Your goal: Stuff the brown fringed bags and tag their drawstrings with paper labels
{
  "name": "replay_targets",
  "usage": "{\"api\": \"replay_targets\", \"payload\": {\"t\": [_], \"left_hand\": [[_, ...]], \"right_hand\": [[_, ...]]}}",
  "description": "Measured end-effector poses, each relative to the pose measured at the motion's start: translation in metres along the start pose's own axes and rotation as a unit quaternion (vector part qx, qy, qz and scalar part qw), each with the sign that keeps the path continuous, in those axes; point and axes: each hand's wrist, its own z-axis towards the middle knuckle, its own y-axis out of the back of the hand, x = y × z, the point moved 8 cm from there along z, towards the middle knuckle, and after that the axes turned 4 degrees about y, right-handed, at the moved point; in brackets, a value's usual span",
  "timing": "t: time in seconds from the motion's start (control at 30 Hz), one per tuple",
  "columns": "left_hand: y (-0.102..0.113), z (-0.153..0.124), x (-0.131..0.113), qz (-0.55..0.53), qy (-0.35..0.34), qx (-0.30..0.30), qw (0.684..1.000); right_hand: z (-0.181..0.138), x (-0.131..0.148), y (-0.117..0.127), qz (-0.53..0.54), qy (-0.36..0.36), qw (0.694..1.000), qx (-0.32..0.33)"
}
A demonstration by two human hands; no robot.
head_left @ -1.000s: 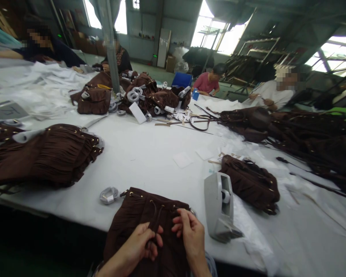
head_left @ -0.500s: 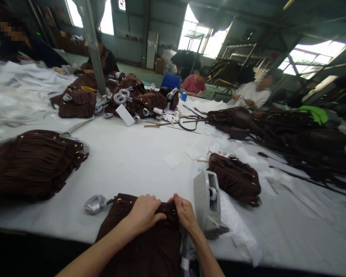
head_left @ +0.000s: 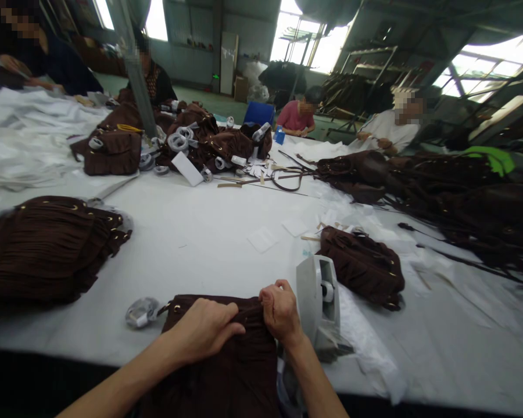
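Observation:
A dark brown fringed bag (head_left: 226, 377) with brass eyelets hangs partly over the table's front edge before me. My left hand (head_left: 207, 328) is closed over its top rim, thumb pointing right. At the rim's right end my right hand (head_left: 281, 310) grips the edge with curled fingers. A grey strap coil in clear wrap (head_left: 142, 312) lies on the table left of the bag, by a small clasp at its corner. Close to my right hand stands a grey tape dispenser (head_left: 316, 302).
A stack of brown fringed bags (head_left: 47, 249) lies at left, another brown bag (head_left: 361, 267) at right beyond the dispenser. Piled bags with wrapped coils (head_left: 209, 142) fill the far side around a metal post (head_left: 137, 75). Dark straps (head_left: 462, 191) spread at far right. Several people sit around the table.
My right hand has curled more tightly around the bag's rim, its fingers now folded. My left hand has shifted slightly left and down. The view has tilted a little.

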Motion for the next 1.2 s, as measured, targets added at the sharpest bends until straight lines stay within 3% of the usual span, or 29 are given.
{"api": "replay_targets", "payload": {"t": [0.17, 0.33, 0.47, 0.57, 0.63, 0.73, 0.83, 0.9, 0.97, 1.03, 1.1, 1.2], "left_hand": [[-0.019, 0.016, 0.038, -0.003, 0.068, 0.015, 0.998], [-0.026, 0.029, 0.059, -0.061, 0.109, -0.031, 0.992], [0.006, 0.022, 0.062, -0.106, 0.116, -0.107, 0.982], [0.033, -0.012, 0.069, -0.183, 0.170, -0.194, 0.949], [0.021, -0.037, 0.073, -0.282, 0.222, -0.156, 0.920], [-0.026, -0.066, 0.065, -0.435, 0.273, -0.044, 0.857], [-0.056, -0.072, 0.052, -0.490, 0.275, -0.034, 0.827], [-0.065, -0.067, 0.043, -0.490, 0.261, -0.043, 0.831], [-0.070, -0.062, 0.038, -0.505, 0.260, -0.050, 0.821], [-0.076, -0.060, 0.033, -0.578, 0.268, -0.052, 0.769], [-0.083, -0.061, 0.029, -0.683, 0.273, -0.051, 0.675], [-0.093, -0.066, 0.027, -0.783, 0.294, -0.062, 0.544]], "right_hand": [[0.002, -0.011, -0.019, -0.066, -0.005, 0.998, 0.002], [-0.004, -0.024, -0.031, -0.090, -0.015, 0.996, -0.001], [-0.004, -0.028, -0.035, -0.097, -0.010, 0.995, 0.001], [-0.003, -0.027, -0.033, -0.097, -0.007, 0.995, -0.006], [-0.002, -0.024, -0.025, -0.097, -0.011, 0.995, -0.021], [-0.004, -0.008, 0.003, -0.065, -0.026, 0.995, -0.073], [-0.016, 0.010, 0.028, 0.040, -0.111, 0.986, -0.115], [-0.029, 0.020, 0.022, 0.133, -0.198, 0.968, -0.073], [-0.044, 0.033, -0.002, 0.220, -0.265, 0.939, 0.003], [-0.057, 0.042, -0.028, 0.284, -0.302, 0.908, 0.062], [-0.064, 0.044, -0.046, 0.313, -0.323, 0.890, 0.080], [-0.062, 0.037, -0.056, 0.320, -0.321, 0.889, 0.063]]}}
